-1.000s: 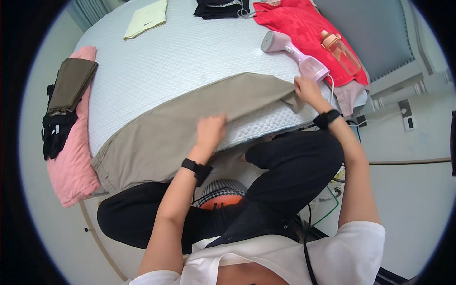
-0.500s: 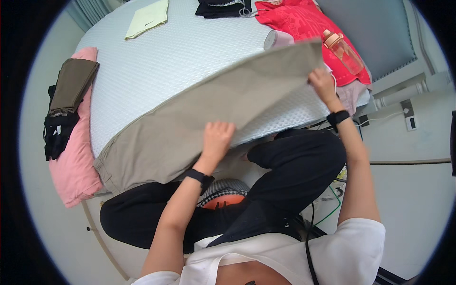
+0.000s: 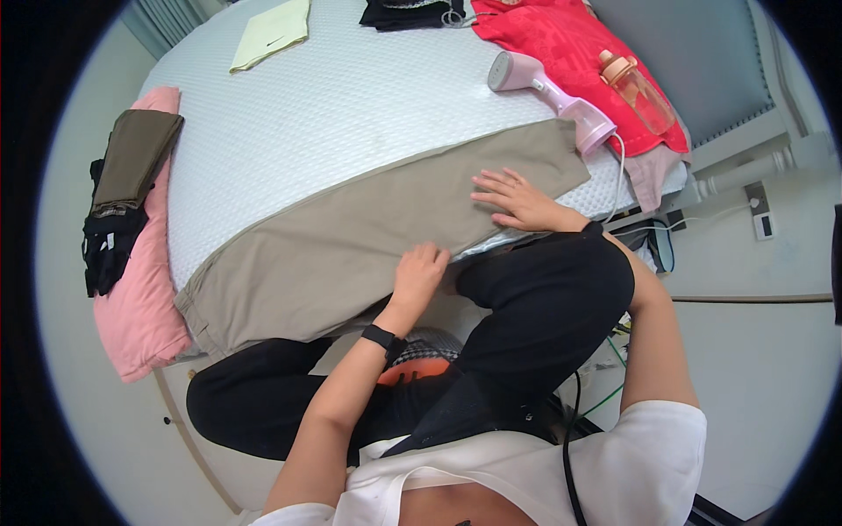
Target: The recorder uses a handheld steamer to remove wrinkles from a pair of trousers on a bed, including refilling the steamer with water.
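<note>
A pair of khaki trousers [image 3: 342, 215] lies lengthwise along the near side of the bed, its waistband end at the left. My right hand [image 3: 522, 202] rests flat on the leg part near the hem, fingers spread. At the near edge of the cloth, my left hand [image 3: 421, 276] has its fingers curled onto the fabric. Just beyond the hem, a pink and white garment steamer [image 3: 553, 92] lies on its side, its base close to the cloth and its cord running down off the bed.
A red pillow [image 3: 526, 31] carries a clear water bottle [image 3: 640, 92]. Folded brown trousers [image 3: 136, 158] and a black garment [image 3: 114, 245] lie on a pink pillow [image 3: 145, 307]. A pale yellow folded garment [image 3: 272, 35] and dark clothes [image 3: 412, 13] sit on the white mattress [image 3: 289, 114].
The raised hem end of the trousers has come down onto the bed, uncovering the steamer. My right hand let go and moved left onto the cloth; my left hand shifted slightly right and nearer.
</note>
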`<state>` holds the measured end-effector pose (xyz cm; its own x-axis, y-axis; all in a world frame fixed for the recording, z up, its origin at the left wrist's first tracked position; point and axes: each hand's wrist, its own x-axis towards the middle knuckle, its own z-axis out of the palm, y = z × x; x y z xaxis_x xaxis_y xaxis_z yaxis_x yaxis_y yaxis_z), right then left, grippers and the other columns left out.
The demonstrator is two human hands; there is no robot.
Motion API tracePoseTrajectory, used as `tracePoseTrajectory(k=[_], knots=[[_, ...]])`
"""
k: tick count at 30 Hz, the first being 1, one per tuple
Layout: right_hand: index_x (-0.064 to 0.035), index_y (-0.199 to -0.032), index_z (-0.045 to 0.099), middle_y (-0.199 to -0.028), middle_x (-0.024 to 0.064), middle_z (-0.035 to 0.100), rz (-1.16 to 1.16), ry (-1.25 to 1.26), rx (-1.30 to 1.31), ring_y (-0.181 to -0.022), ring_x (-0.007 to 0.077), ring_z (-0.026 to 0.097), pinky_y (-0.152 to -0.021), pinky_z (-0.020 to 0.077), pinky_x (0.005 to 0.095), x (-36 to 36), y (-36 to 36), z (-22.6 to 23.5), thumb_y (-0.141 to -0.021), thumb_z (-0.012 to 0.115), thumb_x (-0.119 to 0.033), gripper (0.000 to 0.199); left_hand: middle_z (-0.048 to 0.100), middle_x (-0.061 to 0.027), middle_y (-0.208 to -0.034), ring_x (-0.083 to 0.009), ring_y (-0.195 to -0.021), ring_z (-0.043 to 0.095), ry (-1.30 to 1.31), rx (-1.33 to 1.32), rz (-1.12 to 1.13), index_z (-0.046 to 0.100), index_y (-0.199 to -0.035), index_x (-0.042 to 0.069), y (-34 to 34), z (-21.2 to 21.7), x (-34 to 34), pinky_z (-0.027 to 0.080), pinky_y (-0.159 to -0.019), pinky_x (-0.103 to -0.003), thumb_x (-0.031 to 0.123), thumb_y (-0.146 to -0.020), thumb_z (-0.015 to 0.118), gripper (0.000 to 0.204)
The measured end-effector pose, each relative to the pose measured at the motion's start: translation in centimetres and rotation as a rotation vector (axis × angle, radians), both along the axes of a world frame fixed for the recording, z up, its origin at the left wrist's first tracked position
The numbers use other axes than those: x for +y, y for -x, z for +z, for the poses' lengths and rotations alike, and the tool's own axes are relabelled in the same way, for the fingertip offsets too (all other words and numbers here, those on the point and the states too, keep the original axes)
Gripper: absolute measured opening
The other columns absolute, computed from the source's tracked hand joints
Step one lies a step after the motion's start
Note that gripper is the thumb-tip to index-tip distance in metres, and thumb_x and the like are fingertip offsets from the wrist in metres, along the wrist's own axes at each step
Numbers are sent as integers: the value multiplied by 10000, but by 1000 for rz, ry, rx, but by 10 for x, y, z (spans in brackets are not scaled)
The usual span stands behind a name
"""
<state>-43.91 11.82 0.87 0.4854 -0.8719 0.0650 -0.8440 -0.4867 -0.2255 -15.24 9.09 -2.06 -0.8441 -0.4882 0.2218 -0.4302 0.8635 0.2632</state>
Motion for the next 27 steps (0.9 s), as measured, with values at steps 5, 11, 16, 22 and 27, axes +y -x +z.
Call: tracePoseTrajectory(k=[5, 11, 16, 22, 27], knots=[[-232, -1413, 322, -1503, 66, 206, -162, 1, 150, -1397, 277, 136, -1078, 99, 577, -2, 13, -32, -899, 462, -437, 571, 543, -163, -1178, -344, -1065, 509, -203, 56, 475, 577, -1132, 101, -68, 20, -46, 354, -902, -491, 309, -841, 553, 358], [-252, -1407, 333, -1499, 60, 222, -254, 69, 75, -1395, 290, 139, -1067, 85, 601, -26, 11, -23, -895, 453, -473, 571, 156, -159, -1504, -462, -1363, 44, -428, -251, 1629, 231, -1437, 301, -252, 14, -118, 77, -955, -747, 598, -901, 273, 614], [-289, -1408, 323, -1505, 43, 203, -373, 94, 177, -1394, 307, 127, -1032, 86, 663, -39, 13, -37, -905, 437, -473, 548, -61, -80, -1534, -484, -1355, -67, -457, -212, 1704, 57, -1452, 374, -266, -28, -129, 62, -901, -790, 646, -887, 231, 650], [-284, -1420, 289, -1509, 36, 192, -549, 72, 224, -1392, 342, 109, -1012, 102, 686, -38, -15, -46, -910, 422, -492, 566, -44, -64, -1537, -504, -1346, -69, -454, -241, 1571, 59, -1449, 381, -318, -37, -204, 43, -949, -753, 680, -868, 212, 671], [-261, -1424, 289, -1516, 20, 172, -615, 9, 245, -1396, 322, 109, -1026, 86, 671, -37, -29, -43, -913, 425, -463, 566, -21, -26, -1541, -523, -1339, -43, -396, -202, 1402, 74, -1445, 396, -358, -44, -260, 17, -967, -735, 705, -850, 240, 690]])
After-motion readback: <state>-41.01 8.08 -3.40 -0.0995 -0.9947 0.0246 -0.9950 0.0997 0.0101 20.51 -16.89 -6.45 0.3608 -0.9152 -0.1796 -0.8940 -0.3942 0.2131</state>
